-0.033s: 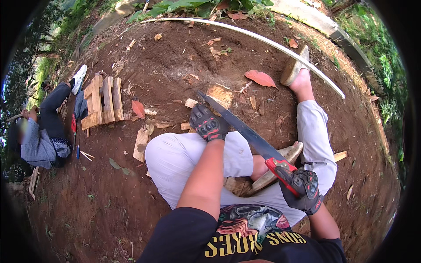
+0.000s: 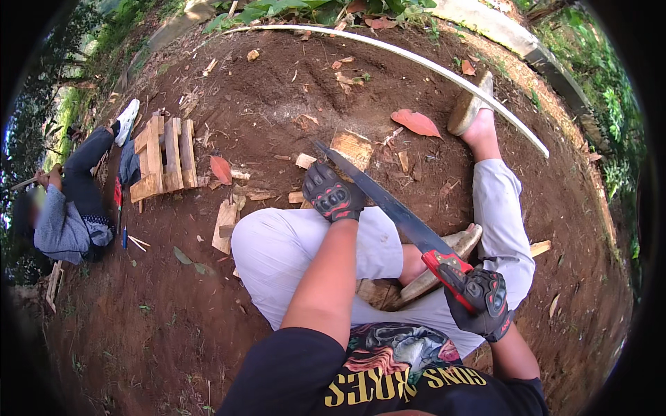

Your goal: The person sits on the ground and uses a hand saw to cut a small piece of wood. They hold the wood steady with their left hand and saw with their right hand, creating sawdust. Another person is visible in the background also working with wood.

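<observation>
My right hand (image 2: pixel 480 301), in a black glove with red trim, is closed round the red and black handle of a handsaw (image 2: pixel 399 218). The saw's long dark blade slants up and left over my lap, its tip just past my left hand. My left hand (image 2: pixel 333 194), gloved alike, is by my bent knee, close beside the blade. Its fingers curl downward, and what lies under them is hidden. Past the blade, a squared wood block (image 2: pixel 352 150) lies on the soil. A small wood piece (image 2: pixel 305 161) sits just above my left fingers.
A small slatted wooden frame (image 2: pixel 164 159) stands at left, near a seated person (image 2: pixel 69 222). Wood offcuts (image 2: pixel 225 225) and a red leaf (image 2: pixel 415 123) lie on the brown soil. A long pale strip (image 2: pixel 416 61) arcs across the far side, by a concrete edge (image 2: pixel 485 24).
The whole view has shifted very slightly. My hands and the handsaw keep the same places relative to each other.
</observation>
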{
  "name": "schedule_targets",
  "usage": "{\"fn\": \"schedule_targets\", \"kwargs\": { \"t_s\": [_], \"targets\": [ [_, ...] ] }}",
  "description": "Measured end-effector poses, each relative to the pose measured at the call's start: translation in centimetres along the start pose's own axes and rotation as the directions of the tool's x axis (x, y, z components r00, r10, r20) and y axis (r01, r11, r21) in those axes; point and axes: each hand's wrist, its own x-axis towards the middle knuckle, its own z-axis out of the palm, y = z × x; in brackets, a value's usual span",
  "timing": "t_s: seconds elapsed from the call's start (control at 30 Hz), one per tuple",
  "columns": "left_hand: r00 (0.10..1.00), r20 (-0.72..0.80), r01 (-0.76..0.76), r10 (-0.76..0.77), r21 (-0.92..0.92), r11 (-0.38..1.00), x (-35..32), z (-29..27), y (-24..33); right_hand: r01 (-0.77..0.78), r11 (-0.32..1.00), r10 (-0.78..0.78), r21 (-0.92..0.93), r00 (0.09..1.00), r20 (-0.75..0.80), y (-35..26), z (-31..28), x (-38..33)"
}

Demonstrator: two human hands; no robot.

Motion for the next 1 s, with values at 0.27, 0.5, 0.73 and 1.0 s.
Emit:
{"fn": "schedule_targets", "kwargs": {
  "t_s": [0.27,0.5,0.73,1.0],
  "targets": [
    [0.999,0.011,0.045,-0.044,-0.130,0.990,0.6,3.1,-2.1,0.093,0.991,-0.090,0.099,0.995,-0.032,4.8,16.2,19.0],
    [0.997,-0.077,-0.025,0.019,-0.080,0.996,-0.1,1.2,-1.0,0.113,0.978,-0.094,0.178,0.990,-0.109,5.3,17.8,20.0],
    [0.999,0.038,0.020,-0.022,0.067,0.998,-0.1,-0.7,0.2,-0.008,0.997,0.006,0.076,1.000,0.018,1.6,4.1,2.0],
    [0.997,0.061,0.039,-0.041,0.029,0.999,-0.4,-0.6,0.1,0.059,0.996,-0.061,0.063,0.998,0.025,2.9,7.6,8.5]
  ]
}}
